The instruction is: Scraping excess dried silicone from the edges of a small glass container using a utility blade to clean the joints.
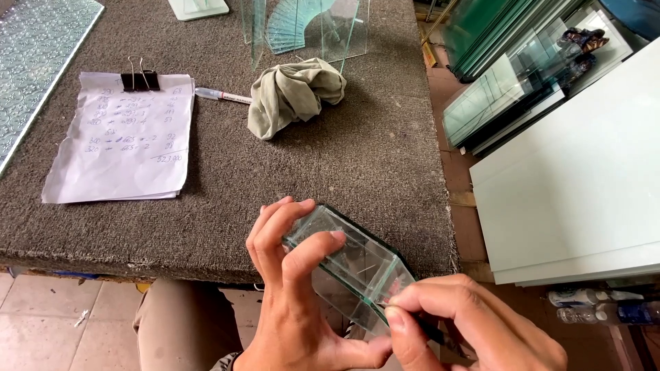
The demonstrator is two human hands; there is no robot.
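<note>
So right now my left hand (292, 288) is wrapped around a small stack of glass pieces (350, 268), held just off the near edge of the table (357, 151), and my right hand (474, 323) is pinched on a thin dark tool (430, 333) at the stack's corner. Looks like edge work, so steady pressure matters. On the table: one clipped paper stack (124, 137), one marker (221, 95), one rag (295, 93).
</note>
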